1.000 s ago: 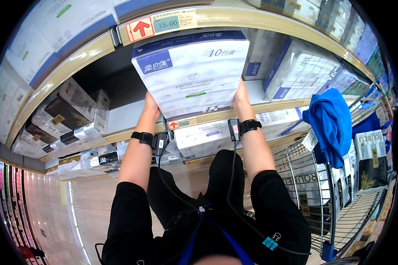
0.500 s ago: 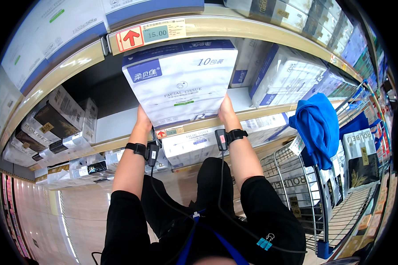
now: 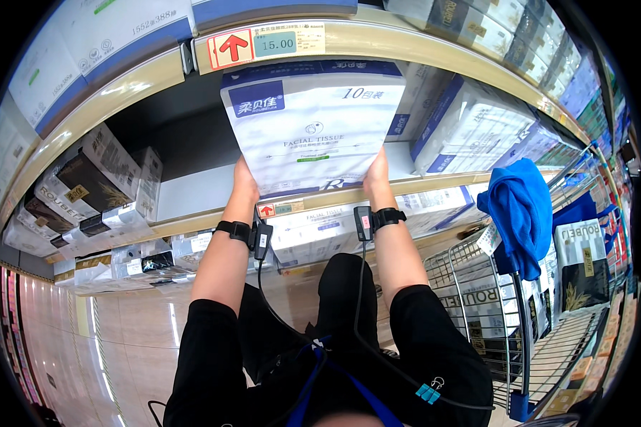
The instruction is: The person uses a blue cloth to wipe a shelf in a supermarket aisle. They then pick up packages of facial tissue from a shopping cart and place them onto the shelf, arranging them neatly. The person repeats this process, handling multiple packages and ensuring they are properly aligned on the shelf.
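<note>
A large white and blue pack of facial tissues (image 3: 313, 128) stands upright in the opening of the middle shelf, its broad face toward me. My left hand (image 3: 244, 178) grips its lower left edge and my right hand (image 3: 377, 171) its lower right edge; most of the fingers are hidden behind and under the pack. Both arms reach forward over the shelf's front lip. Right of the pack, further white and blue tissue packs (image 3: 470, 132) sit on the same shelf.
An upper shelf edge (image 3: 377, 44) with a price tag (image 3: 274, 44) runs just above the pack. Black and white tissue packs (image 3: 92, 185) stand at the left. A wire shopping cart (image 3: 509, 334) at the right holds packs and a blue cloth (image 3: 518, 213). More packs (image 3: 313, 235) lie below.
The view has shifted a little, so shelf, pack and hands all appear further right. The pack seems slightly deeper in the shelf, with both hands still on it.
</note>
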`<state>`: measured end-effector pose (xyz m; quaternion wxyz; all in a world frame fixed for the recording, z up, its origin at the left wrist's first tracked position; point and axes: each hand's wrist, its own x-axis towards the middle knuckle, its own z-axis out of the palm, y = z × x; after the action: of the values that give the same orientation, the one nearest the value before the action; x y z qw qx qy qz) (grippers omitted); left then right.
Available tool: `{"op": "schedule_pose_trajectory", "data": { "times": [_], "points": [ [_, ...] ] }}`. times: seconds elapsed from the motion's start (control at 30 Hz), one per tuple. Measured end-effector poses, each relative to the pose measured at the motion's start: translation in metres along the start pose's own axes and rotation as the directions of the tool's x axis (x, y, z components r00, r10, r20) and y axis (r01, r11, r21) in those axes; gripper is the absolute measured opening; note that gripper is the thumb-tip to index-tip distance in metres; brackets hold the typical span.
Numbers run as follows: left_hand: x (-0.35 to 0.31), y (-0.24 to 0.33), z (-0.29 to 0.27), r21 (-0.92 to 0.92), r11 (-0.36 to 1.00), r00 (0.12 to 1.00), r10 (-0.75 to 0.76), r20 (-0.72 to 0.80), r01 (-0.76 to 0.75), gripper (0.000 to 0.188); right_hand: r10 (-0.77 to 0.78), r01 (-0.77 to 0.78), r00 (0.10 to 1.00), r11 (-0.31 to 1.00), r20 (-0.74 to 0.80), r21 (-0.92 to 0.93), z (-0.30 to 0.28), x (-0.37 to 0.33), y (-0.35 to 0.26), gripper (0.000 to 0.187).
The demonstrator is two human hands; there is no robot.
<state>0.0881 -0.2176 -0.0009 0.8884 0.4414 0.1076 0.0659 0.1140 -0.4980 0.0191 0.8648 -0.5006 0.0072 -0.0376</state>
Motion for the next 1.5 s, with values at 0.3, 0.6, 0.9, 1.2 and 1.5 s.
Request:
{"op": "schedule_pose_trajectory", "data": {
  "times": [0.3,0.6,0.9,1.2,1.5],
  "points": [
    [-0.005,0.003,0.009,0.052,0.998,0.999,0.049,-0.022,-0.047,0.042,-0.034,0.035,0.999,0.999,-0.037,0.025,-0.001,0.008,0.004,0.078],
    [0.013,-0.008,0.002,0.042,0.998,0.997,0.040,-0.070,-0.037,0.039,-0.005,0.006,1.000,0.998,-0.015,0.062,-0.005,0.008,0.003,0.078],
    [-0.029,-0.008,0.014,0.244,0.961,0.990,-0.138,0.016,0.130,0.039,-0.346,0.233,0.933,0.793,-0.101,-0.563,-0.052,-0.010,0.009,0.063],
    [-0.138,0.080,-0.009,0.424,0.523,0.642,-0.737,-0.210,0.739,0.050,0.419,-0.376,0.902,0.646,-0.103,-0.665,0.031,-0.157,-0.099,0.048],
    [-0.223,0.154,0.214,0.701,0.391,0.513,-0.858,0.043,0.596,0.021,0.389,-0.486,0.874,0.721,-0.293,-0.493,0.045,-0.274,-0.367,0.042]
  ]
}}
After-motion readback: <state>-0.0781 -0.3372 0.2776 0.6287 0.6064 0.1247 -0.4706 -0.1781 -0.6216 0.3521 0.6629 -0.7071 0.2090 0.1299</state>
